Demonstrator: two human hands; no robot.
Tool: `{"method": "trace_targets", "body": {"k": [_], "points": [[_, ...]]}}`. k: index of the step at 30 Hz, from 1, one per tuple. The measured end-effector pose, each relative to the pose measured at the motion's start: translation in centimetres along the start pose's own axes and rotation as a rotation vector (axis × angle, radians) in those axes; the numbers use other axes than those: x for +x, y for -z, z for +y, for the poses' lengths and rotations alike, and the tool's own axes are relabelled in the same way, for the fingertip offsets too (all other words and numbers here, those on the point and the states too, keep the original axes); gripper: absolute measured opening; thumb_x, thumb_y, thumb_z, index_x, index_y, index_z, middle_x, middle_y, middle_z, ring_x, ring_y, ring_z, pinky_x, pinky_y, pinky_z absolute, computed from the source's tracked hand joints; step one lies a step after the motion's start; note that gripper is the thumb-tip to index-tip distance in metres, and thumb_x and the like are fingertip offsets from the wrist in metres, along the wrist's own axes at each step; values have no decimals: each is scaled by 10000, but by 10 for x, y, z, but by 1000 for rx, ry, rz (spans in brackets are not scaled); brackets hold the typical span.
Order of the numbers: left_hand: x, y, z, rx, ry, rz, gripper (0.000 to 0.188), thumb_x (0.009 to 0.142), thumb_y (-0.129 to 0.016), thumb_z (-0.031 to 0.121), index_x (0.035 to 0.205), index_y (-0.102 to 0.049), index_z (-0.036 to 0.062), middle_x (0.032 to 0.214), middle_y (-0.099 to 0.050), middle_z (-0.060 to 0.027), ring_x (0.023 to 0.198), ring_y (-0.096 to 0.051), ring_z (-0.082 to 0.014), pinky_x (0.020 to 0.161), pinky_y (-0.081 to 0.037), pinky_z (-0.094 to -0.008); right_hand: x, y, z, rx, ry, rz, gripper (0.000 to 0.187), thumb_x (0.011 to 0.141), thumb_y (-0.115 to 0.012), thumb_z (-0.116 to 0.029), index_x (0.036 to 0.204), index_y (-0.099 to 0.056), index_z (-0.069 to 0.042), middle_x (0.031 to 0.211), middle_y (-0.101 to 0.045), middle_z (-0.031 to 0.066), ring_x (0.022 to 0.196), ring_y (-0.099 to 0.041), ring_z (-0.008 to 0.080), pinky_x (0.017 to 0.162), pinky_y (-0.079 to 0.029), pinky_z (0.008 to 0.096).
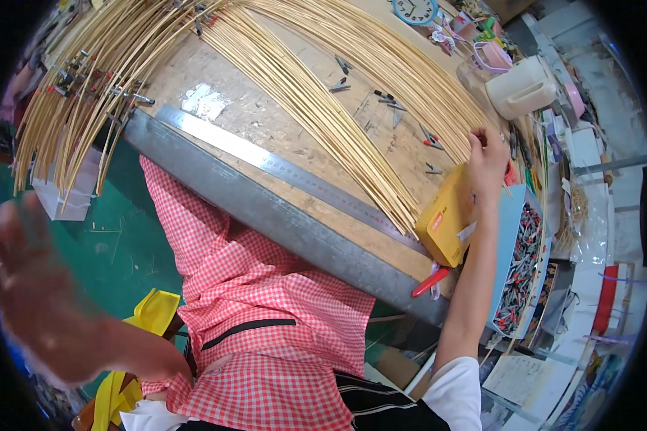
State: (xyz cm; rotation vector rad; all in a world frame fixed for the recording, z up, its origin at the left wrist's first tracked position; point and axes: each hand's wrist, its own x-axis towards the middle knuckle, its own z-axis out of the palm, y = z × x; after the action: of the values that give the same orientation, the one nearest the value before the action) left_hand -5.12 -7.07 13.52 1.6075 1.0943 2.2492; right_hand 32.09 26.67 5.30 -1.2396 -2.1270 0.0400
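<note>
My left hand (32,280) is raised off the table at the far left, blurred, with its fingers stretched out and nothing seen in it. At the right, my right hand (487,161) has its fingers curled together; what they hold, if anything, is too small to make out. It hovers by the yellow box (446,215), beside the near end of a long fan of thin wooden sticks (410,82). A second bundle of sticks (316,115) lies slantwise across the table, its near ends beside the yellow box.
A steel ruler (280,169) lies along the table's grey front edge (266,223). Small clips (392,103) are scattered on the wood. More clips fill a blue bin (517,266) at right. Clamped sticks (72,108) overhang the left side. A white jug (521,87) stands far right.
</note>
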Motion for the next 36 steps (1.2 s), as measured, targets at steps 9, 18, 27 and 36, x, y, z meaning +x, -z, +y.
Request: {"method": "trace_targets", "body": {"k": [9, 18, 27, 36], "points": [[-46, -77, -81, 56, 502, -418, 149, 804, -591, -7, 934, -662, -17, 922, -658, -110, 868, -613, -185, 759, -474, -293, -100, 67, -81, 185, -400, -101, 56, 820, -605, -4, 858, -579, 27, 706, -548, 36, 621, -515, 102, 565, -402, 255], [-71, -105, -108, -159, 822, -268, 320, 870, -609, 65, 1159, -569, -64, 1072, -651, -145, 1010, -625, -215, 881, -489, -312, -167, 32, -127, 1081, -748, -323, 83, 846, -603, 33, 918, -575, 0, 697, -548, 9, 562, -482, 57, 490, -358, 181], [-71, -70, -109, -278, 904, 87, 252, 873, -627, 93, 1046, -607, -89, 854, -682, -181, 759, -695, -247, 694, -591, -333, -188, -17, -192, 1543, -834, -635, 84, 859, -557, 97, 928, -552, 50, 834, -572, 63, 611, -494, 64, 534, -396, 187], [-84, -65, -130, -398, 961, 158, 263, 889, -606, 85, 1090, -597, -83, 886, -679, -172, 780, -688, -221, 685, -591, -314, -190, -19, -187, 1342, -739, -517, 64, 870, -547, 86, 921, -550, 47, 874, -573, 59, 649, -500, 60, 560, -405, 178]]}}
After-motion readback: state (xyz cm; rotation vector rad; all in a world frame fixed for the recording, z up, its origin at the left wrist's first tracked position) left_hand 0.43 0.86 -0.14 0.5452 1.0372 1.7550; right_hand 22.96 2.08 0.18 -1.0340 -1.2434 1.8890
